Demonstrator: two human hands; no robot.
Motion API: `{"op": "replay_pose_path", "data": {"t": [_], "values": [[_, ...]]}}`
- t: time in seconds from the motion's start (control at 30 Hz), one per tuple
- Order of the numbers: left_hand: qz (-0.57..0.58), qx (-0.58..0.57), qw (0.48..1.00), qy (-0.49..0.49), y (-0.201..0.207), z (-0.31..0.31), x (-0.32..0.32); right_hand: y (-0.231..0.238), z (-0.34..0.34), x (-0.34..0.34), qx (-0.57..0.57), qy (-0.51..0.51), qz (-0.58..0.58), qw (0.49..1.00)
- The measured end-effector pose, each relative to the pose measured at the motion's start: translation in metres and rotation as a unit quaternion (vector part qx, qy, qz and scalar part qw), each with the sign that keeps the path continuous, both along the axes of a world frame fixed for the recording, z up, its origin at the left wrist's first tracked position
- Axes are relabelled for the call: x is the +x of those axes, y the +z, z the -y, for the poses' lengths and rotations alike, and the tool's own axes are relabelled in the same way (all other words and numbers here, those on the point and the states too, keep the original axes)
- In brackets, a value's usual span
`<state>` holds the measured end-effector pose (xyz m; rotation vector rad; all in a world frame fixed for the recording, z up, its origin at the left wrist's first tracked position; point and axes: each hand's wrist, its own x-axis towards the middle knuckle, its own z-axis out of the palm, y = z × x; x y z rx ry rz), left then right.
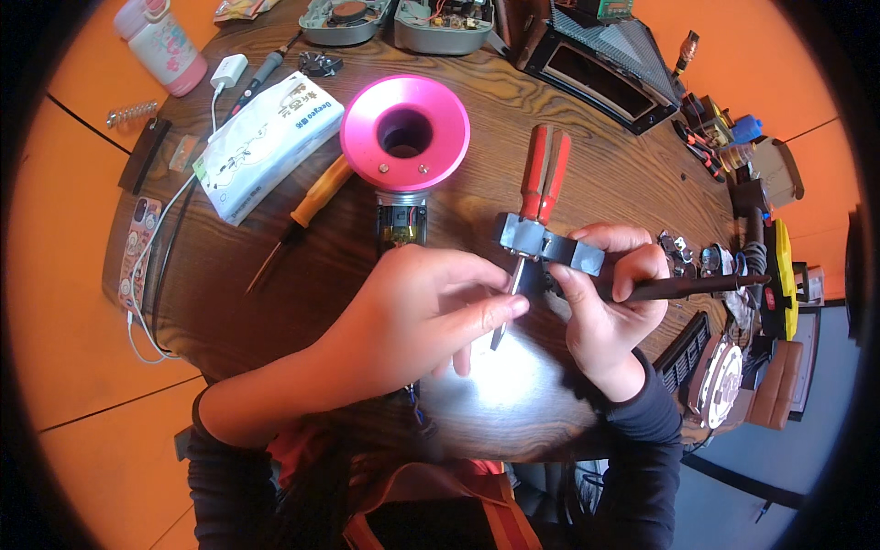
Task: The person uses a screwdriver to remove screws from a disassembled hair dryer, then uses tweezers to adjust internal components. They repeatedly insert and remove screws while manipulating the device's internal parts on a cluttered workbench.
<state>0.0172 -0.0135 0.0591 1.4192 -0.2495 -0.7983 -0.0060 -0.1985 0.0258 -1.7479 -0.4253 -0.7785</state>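
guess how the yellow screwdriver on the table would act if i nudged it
The yellow screwdriver would likely stay rigid, given its straight, metal-looking shaft. It may swing around its thick handle, probably the heavier end beside that slim shaft. It could knock the pink funnel if pushed that way, since they look close.

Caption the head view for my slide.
Right hand holds a grey block with a red-handled screwdriver, left hand at the shaft, pink cone beyond.

Red-hndl screwdriver (546,174), tip dn, slight tilt, shaft emerging below dk-grey block (577,256), blk rod (678,288) near-horiz at R
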Motion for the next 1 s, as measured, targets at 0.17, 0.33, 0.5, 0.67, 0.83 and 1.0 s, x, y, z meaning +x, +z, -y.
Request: {"op": "replay_pose_path", "data": {"t": [0.17,0.33,0.5,0.67,0.83,1.0], "values": [[-0.062,-0.002,0.998,-0.020,0.003,-0.001,0.004,0.004,-0.004,-0.003,0.028,0.029,-0.010,0.999],[0.077,0.036,0.994,0.063,-0.001,-0.001,-0.006,0.013,-0.003,-0.006,0.013,0.026,-0.024,0.999],[0.216,0.081,0.971,0.065,-0.003,0.003,-0.008,0.020,-0.003,-0.010,0.160,0.055,-0.086,0.982],[0.241,0.100,0.963,0.064,0.007,0.013,-0.011,0.021,-0.002,-0.011,0.167,0.091,-0.047,0.980],[0.262,0.107,0.953,0.111,0.016,0.028,0.001,0.034,0.000,-0.016,0.207,0.093,-0.053,0.972],[0.217,0.147,0.965,0.031,0.012,0.047,0.037,0.052,0.015,-0.017,0.217,0.035,-0.005,0.975]]}}
